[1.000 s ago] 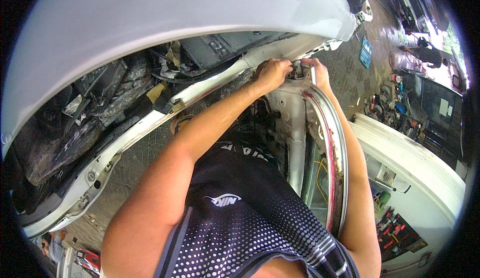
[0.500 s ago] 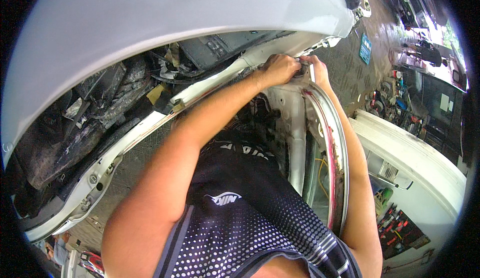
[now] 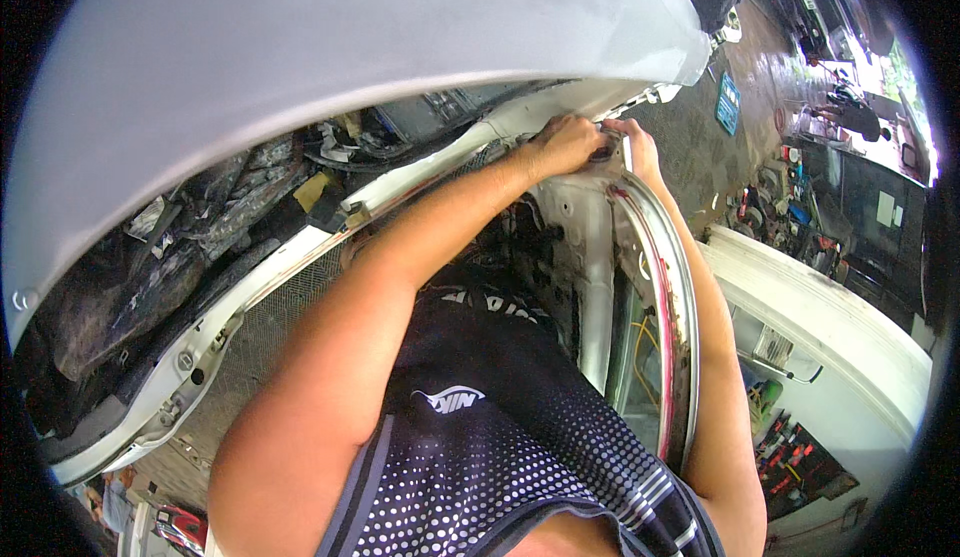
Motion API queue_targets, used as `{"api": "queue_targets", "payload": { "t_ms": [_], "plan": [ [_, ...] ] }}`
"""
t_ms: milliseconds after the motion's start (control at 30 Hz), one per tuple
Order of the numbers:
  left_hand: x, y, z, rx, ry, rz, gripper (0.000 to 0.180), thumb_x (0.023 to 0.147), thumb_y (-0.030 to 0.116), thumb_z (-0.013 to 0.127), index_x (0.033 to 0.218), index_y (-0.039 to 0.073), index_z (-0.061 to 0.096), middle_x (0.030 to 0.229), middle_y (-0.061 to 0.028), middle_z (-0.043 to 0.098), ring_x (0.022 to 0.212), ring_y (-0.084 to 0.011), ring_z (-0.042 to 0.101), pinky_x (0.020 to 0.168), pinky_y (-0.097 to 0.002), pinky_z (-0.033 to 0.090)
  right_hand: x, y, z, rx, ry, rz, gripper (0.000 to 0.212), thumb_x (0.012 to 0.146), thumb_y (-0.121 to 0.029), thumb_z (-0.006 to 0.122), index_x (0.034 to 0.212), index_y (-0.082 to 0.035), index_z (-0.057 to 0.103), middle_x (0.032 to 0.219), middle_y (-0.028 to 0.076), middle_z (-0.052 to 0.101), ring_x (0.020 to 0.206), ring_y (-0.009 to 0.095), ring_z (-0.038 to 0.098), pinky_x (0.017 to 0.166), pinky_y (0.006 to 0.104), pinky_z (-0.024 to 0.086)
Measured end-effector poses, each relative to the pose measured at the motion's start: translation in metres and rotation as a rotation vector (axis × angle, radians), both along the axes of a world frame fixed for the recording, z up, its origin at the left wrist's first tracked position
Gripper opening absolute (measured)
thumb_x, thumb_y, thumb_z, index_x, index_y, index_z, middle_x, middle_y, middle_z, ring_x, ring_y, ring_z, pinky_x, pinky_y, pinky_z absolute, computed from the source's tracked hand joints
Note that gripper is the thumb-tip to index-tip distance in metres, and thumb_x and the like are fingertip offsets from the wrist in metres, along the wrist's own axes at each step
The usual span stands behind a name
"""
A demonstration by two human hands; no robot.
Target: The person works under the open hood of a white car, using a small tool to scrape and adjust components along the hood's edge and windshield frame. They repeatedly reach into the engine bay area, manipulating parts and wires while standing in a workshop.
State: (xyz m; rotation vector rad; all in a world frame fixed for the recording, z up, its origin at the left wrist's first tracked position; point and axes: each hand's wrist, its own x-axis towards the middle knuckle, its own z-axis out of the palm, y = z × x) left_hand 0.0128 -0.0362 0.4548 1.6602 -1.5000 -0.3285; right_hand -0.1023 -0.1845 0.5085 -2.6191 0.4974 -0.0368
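I see a long curved metal trim strip [image 3: 672,287], chrome-bright with a red smear along its inner edge; it arcs from my lower right up toward the top centre, standing on edge beside a white car body pillar [image 3: 598,287]; its upper end meets the white panel edge [image 3: 420,172] under the raised grey hood [image 3: 330,47], where both my hands close around it.

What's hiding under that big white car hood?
Under the raised white hood you see dark, torn padding, black parts and a white body rail. Both hands, left hand and right hand, work at the far corner. What they grip is covered by the fingers.
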Motion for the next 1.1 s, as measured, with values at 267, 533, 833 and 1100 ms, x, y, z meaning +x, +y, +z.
{"api": "queue_targets", "payload": {
  "t_ms": [267,533,833,1100],
  "plan": [
    [0.014,0.03,0.003,0.103,0.428,0.024,0.016,0.091,0.011,0.063,0.102,0.002,0.069,0.095,-0.0212,0.071,0.095,-0.0403,0.068,0.086,-0.0474,0.052,-0.002,-0.005,0.0,0.137,0.087,-0.06,0.039,0.082,-0.023,0.065,0.112,0.002,0.064,0.116,0.021,0.071,0.106,0.034,0.069,0.094,0.0399,0.052],
    [-0.009,0.013,0.022,0.051,0.489,0.188,0.015,0.087,0.011,0.066,0.097,0.001,0.07,0.089,-0.0236,0.07,0.089,-0.0411,0.069,0.078,-0.0492,0.054,-0.001,0.0,-0.004,-0.018,-0.025,0.036,0.031,0.08,-0.012,0.063,0.109,0.0,0.068,0.102,0.019,0.073,0.096,0.033,0.071,0.086,0.0388,0.054],
    [-0.007,0.004,0.0,0.109,0.427,0.109,0.018,0.085,0.011,0.066,0.096,-0.003,0.068,0.093,-0.026,0.07,0.09,-0.0447,0.068,0.079,-0.0508,0.054,0.005,0.008,0.004,0.049,0.049,-0.033,0.041,0.075,-0.02,0.071,0.112,-0.002,0.068,0.107,0.019,0.073,0.101,0.033,0.07,0.089,0.0399,0.054],
    [-0.012,-0.014,-0.007,0.05,0.214,0.139,0.01,0.077,0.003,0.066,0.086,0.002,0.072,0.082,-0.024,0.07,0.083,-0.0414,0.07,0.074,-0.0503,0.054,0.008,0.015,0.018,0.016,0.068,-0.014,0.043,0.076,-0.022,0.072,0.112,0.0,0.068,0.101,0.018,0.074,0.095,0.031,0.073,0.086,0.0383,0.055]
  ]
}}
